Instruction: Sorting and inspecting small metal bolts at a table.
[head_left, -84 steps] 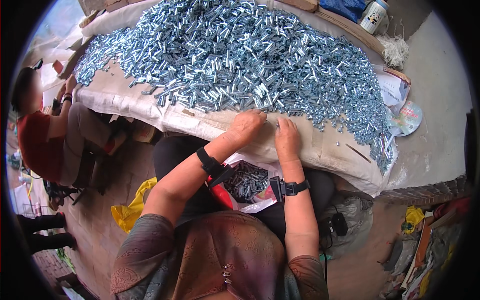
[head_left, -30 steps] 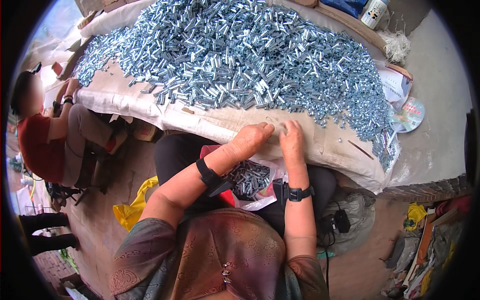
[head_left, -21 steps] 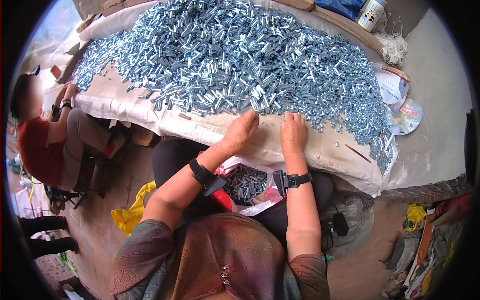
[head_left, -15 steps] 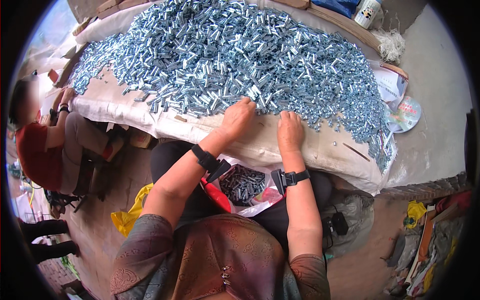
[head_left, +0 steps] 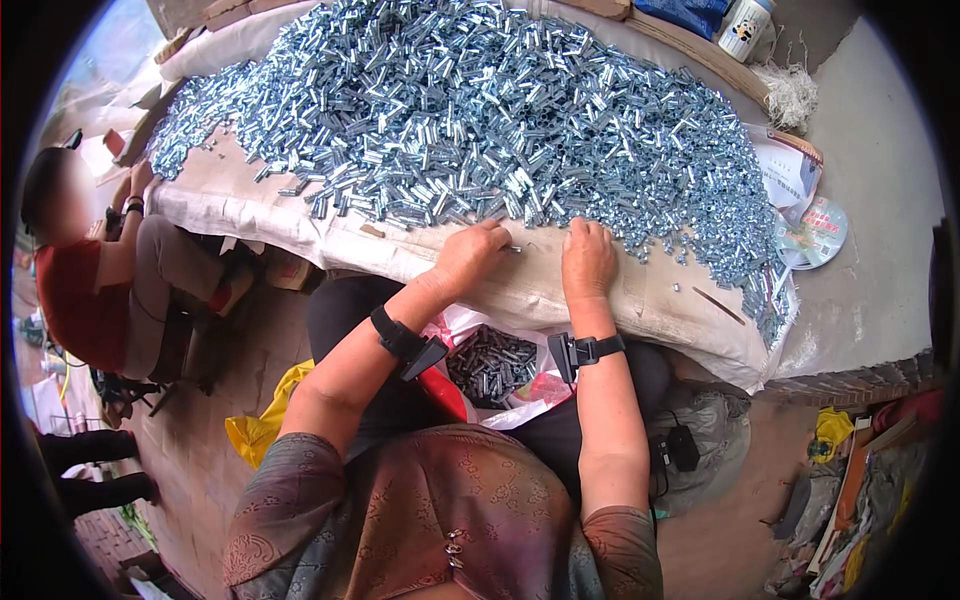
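Both hands (head_left: 530,255) rest at the metal-piece heap's (head_left: 470,110) near edge.

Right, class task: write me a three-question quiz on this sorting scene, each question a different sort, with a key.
1. True or false: the left hand rests at the near edge of the heap of small metal parts.
2. What lies in the person's lap, between the forearms? A) a bag of dark metal parts B) a folded newspaper C) a glass jar
3. Fill in: each wrist carries a black ____.

Key
1. True; its fingers pinch one small part at the heap's edge, while the right hand lies flat on the cloth-covered table.
2. A
3. strap
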Tool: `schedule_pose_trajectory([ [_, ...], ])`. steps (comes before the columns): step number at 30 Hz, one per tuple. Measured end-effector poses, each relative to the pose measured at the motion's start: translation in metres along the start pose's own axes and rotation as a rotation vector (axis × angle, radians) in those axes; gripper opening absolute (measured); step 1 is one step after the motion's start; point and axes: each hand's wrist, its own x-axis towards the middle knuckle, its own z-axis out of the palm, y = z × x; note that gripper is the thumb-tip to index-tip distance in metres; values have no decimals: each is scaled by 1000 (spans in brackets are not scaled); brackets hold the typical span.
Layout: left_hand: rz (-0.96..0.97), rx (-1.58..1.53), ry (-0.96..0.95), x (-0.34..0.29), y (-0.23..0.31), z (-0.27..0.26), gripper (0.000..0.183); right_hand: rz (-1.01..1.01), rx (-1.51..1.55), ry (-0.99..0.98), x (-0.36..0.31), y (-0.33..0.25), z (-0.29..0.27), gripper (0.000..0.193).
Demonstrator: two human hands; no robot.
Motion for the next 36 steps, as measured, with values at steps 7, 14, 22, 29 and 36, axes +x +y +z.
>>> schedule_pose_trajectory([
  [7,-11,-125,73,-8,1,-1,13,30,-1,-38,1,0,1,13],
  [14,-263,-611,47,-15,5,-15,12,-56,91,78,-6,4,1,12],
  [22,-297,-717,37,-23,2,-15,12,221,641,-107,-26,-18,-17,13],
  [29,-228,-646,-138,-19,11,-12,12,364,1160,-192,-41,-42,-6,19],
  [36,-301,-871,-69,-24,21,-17,19,478,1474,-235,-43,-51,-23,17],
])
